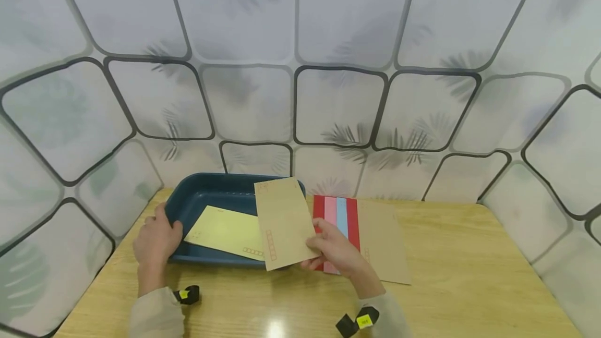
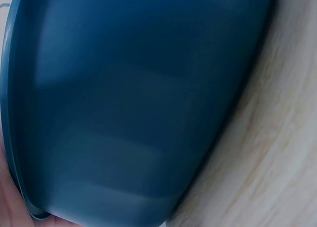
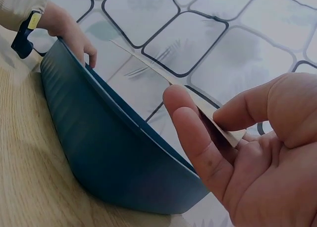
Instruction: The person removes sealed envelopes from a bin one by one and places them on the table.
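A brown paper envelope [image 1: 284, 223] with a column of small red boxes is pinched by my right hand [image 1: 337, 249], thumb on its face. It is raised over the right end of a dark blue plastic basin [image 1: 220, 262]. Inside the basin lies a yellowish envelope [image 1: 225, 231], partly hidden behind the raised one. My left hand [image 1: 157, 236] grips the basin's left rim, the thumb over the inner side. In the right wrist view, the held envelope [image 3: 218, 125] appears edge-on between thumb and fingers.
Right of the basin, red, pink and light blue paper pieces [image 1: 341, 213] lie overlapped with another brown envelope [image 1: 385, 239] on the wooden table [image 1: 460, 275]. A patterned wall covering [image 1: 338, 108] stands behind the table.
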`<state>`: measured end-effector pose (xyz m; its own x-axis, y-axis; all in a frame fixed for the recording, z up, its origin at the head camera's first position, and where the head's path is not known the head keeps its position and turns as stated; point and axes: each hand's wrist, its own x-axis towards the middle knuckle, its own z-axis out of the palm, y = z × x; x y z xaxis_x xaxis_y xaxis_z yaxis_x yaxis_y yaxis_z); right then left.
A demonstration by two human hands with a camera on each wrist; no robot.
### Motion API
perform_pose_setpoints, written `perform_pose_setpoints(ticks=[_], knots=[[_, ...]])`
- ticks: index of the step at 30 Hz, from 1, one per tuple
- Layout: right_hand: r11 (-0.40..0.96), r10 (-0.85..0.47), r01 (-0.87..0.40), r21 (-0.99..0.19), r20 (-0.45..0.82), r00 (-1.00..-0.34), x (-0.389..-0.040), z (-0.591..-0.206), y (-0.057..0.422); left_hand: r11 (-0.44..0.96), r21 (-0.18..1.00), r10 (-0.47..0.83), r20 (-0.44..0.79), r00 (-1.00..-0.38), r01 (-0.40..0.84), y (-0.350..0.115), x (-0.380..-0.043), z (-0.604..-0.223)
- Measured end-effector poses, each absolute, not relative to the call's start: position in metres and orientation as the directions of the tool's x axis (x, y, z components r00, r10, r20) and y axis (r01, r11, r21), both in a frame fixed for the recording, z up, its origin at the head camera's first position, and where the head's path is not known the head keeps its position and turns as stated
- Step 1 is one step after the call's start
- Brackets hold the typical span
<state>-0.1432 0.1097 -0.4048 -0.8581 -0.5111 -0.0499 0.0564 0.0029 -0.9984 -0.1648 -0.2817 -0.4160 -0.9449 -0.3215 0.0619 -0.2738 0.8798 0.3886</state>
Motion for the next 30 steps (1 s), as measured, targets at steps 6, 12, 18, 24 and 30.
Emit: perform_pose_setpoints(ticks=[6,12,18,24,30], knots=[[-0.015,-0.513,0.051,-0.999,-0.036,-0.858,-0.14,-0.4,0.11,0.877,0.393,-0.326,0.061,-0.943,-0.277,-0.282,-0.165,-0.415],[-0.011,-0.493,0.039,-0.999,-0.028,-0.869,-0.14,-0.396,0.112,0.878,0.389,-0.327,0.058,-0.943,-0.28,-0.282,-0.165,-0.415],[0.024,-0.466,0.032,-0.999,-0.04,-0.884,-0.138,-0.398,0.123,0.876,0.392,-0.324,0.049,-0.945,-0.281,-0.281,-0.165,-0.417],[0.055,-0.431,0.009,-0.998,-0.032,-0.902,-0.137,-0.396,0.143,0.875,0.388,-0.331,0.041,-0.943,-0.29,-0.281,-0.165,-0.417],[0.048,-0.394,-0.052,-0.997,0.029,-0.919,-0.139,-0.395,0.16,0.878,0.387,-0.32,0.039,-0.947,-0.281,-0.281,-0.163,-0.414]])
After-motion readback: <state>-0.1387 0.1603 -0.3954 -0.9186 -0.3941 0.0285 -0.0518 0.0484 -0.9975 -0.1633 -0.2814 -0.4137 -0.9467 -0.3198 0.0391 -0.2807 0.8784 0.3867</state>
